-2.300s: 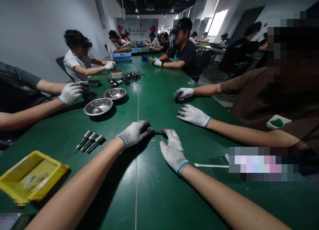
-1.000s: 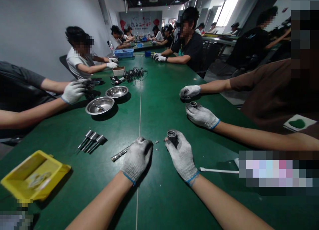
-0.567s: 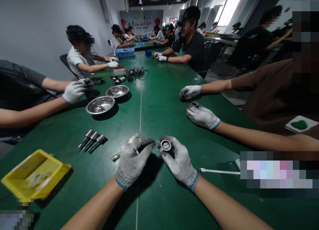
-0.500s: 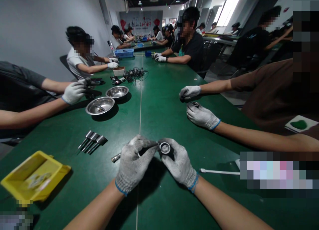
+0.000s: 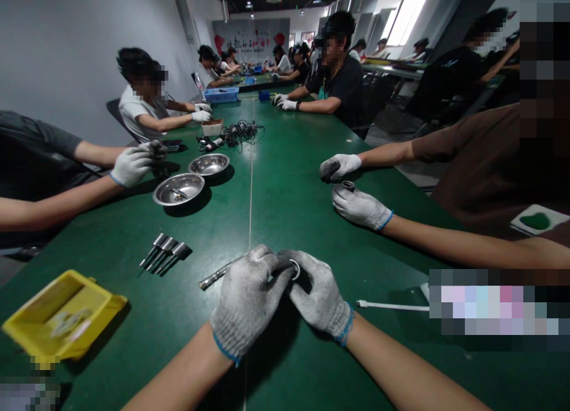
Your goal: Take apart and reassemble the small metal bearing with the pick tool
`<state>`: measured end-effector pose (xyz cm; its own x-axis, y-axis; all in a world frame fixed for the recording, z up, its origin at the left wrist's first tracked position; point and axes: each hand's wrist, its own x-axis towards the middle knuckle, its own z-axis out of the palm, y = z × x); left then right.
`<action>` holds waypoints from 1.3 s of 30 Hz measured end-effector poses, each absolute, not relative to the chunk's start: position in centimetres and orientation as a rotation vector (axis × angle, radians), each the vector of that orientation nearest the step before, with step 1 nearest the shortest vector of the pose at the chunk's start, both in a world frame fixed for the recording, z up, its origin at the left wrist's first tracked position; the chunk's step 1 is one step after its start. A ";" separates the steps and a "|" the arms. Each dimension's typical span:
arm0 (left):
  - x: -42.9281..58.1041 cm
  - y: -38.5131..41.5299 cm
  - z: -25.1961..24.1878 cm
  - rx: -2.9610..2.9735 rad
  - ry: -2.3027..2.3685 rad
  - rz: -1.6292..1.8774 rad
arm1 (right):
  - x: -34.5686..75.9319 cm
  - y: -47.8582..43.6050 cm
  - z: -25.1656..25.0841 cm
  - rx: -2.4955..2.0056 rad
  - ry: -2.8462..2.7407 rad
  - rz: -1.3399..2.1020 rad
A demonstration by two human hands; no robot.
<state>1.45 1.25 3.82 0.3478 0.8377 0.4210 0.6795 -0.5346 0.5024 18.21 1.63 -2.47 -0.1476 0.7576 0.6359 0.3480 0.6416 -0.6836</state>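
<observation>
My right hand (image 5: 318, 295), in a grey-white knit glove with a blue hem, is closed around a small round part with a pale rim (image 5: 297, 271). My left hand (image 5: 247, 295), gloved alike, pinches at the mouth of that part and covers most of its face. Whatever sits between the left fingertips is hidden. On the green table, a slim metal tool with a ribbed end (image 5: 212, 279) lies partly behind my left hand. Farther left, several metal tools with thick cylindrical heads (image 5: 167, 250) lie side by side.
At the left stands a yellow tray (image 5: 104, 304) holding small pale pieces. Two steel bowls (image 5: 161, 198) sit beyond, before tangled black cables (image 5: 243, 133). A white cable (image 5: 394, 306) lies at right. A co-worker's gloved hand (image 5: 363, 208) holds a dark ring-shaped part; another co-worker's hand (image 5: 132, 166) works at left.
My left hand has shifted right, and its fingertips now cover the round part's face, which showed small holes before. More of the slim metal tool is exposed.
</observation>
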 end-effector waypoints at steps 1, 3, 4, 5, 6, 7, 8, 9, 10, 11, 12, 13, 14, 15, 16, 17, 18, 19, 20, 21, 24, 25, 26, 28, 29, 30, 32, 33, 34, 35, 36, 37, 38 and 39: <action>1.5 1.2 3.8 2.378 1.379 0.945 | 18.2 1.6 -2.5 -0.901 -1.755 0.453; 1.5 1.2 3.9 2.394 1.407 0.925 | 18.2 1.6 -2.5 -0.907 -1.766 0.445; 1.6 1.2 3.9 2.405 1.418 0.913 | 18.2 1.6 -2.5 -0.909 -1.769 0.438; 1.6 1.1 3.9 2.420 1.426 0.901 | 18.2 1.6 -2.6 -0.909 -1.772 0.428; 1.6 1.1 3.9 2.436 1.437 0.887 | 18.2 1.6 -2.6 -0.906 -1.775 0.414; 1.7 1.1 4.0 2.448 1.453 0.872 | 18.2 1.6 -2.6 -0.904 -1.779 0.399; 1.7 1.0 4.0 2.457 1.472 0.856 | 18.2 1.6 -2.6 -0.903 -1.783 0.382; 1.7 1.0 4.1 2.460 1.494 0.844 | 18.2 1.6 -2.7 -0.903 -1.786 0.365; 1.8 1.0 4.2 2.455 1.514 0.834 | 18.1 1.6 -2.7 -0.906 -1.788 0.347; 1.9 1.0 4.3 2.441 1.525 0.828 | 18.1 1.6 -2.7 -0.910 -1.788 0.329; 1.9 1.0 4.4 2.413 1.524 0.828 | 18.1 1.6 -2.8 -0.915 -1.788 0.310; 2.0 1.0 4.4 2.369 1.514 0.838 | 18.1 1.6 -2.9 -0.920 -1.786 0.291; 2.1 1.0 4.5 2.311 1.496 0.855 | 18.0 1.5 -2.9 -0.923 -1.784 0.273; 2.2 1.0 4.6 2.240 1.472 0.876 | 18.0 1.5 -3.0 -0.926 -1.781 0.257; 2.4 1.0 4.6 2.161 1.447 0.902 | 18.0 1.4 -3.0 -0.929 -1.779 0.244; 2.5 1.0 4.6 2.076 1.424 0.933 | 18.0 1.4 -3.1 -0.933 -1.777 0.234; 2.6 1.0 4.6 1.994 1.407 0.963 | 17.9 1.4 -3.1 -0.937 -1.778 0.227; 2.7 1.0 4.6 1.924 1.396 0.988 | 17.9 1.4 -3.1 -0.939 -1.782 0.222; 2.8 1.0 4.6 1.870 1.391 1.006 | 17.9 1.4 -3.1 -0.943 -1.788 0.218; 2.9 1.0 4.5 1.834 1.394 1.022 | 17.9 1.4 -3.1 -0.950 -1.793 0.215; 3.1 1.1 4.5 1.811 1.413 1.042 | 17.9 1.5 -3.2 -0.973 -1.795 0.195; 3.1 1.1 4.5 1.812 1.420 1.044 | 17.8 1.5 -3.2 -0.979 -1.789 0.180; 3.1 1.2 4.6 1.811 1.425 1.043 | 17.8 1.6 -3.3 -0.983 -1.782 0.163; 3.1 1.3 4.7 1.801 1.426 1.033 | 17.7 1.6 -3.4 -0.987 -1.763 0.128; 3.1 1.3 4.7 1.787 1.422 1.034 | 17.6 1.6 -3.5 -0.989 -1.754 0.114; 3.1 1.3 4.7 1.766 1.415 1.035 | 17.6 1.5 -3.5 -0.994 -1.747 0.104; 3.1 1.4 4.6 1.720 1.397 1.039 | 17.5 1.5 -3.6 -1.000 -1.738 0.088; 3.1 1.4 4.5 1.702 1.392 1.042 | 17.5 1.5 -3.6 -0.999 -1.736 0.081; 3.1 1.4 4.5 1.690 1.392 1.042 | 17.5 1.5 -3.6 -0.997 -1.735 0.075; 3.1 1.4 4.4 1.685 1.395 1.043 | 17.5 1.5 -3.6 -0.996 -1.734 0.071; 3.2 1.4 4.3 1.685 1.403 1.042 | 17.5 1.5 -3.6 -0.995 -1.733 0.068; 3.2 1.4 4.2 1.688 1.414 1.042 | 17.5 1.5 -3.7 -0.997 -1.732 0.066; 3.2 1.5 4.2 1.695 1.427 1.039 | 17.5 1.6 -3.7 -1.003 -1.731 0.066; 3.2 1.5 4.2 1.705 1.442 1.036 | 17.5 1.6 -3.7 -1.009 -1.732 0.064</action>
<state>3.21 1.53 4.18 0.0752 0.9858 0.1499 0.4564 -0.1677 0.8738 17.53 1.60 -3.72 -0.0614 0.6464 0.7605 0.5889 0.6386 -0.4953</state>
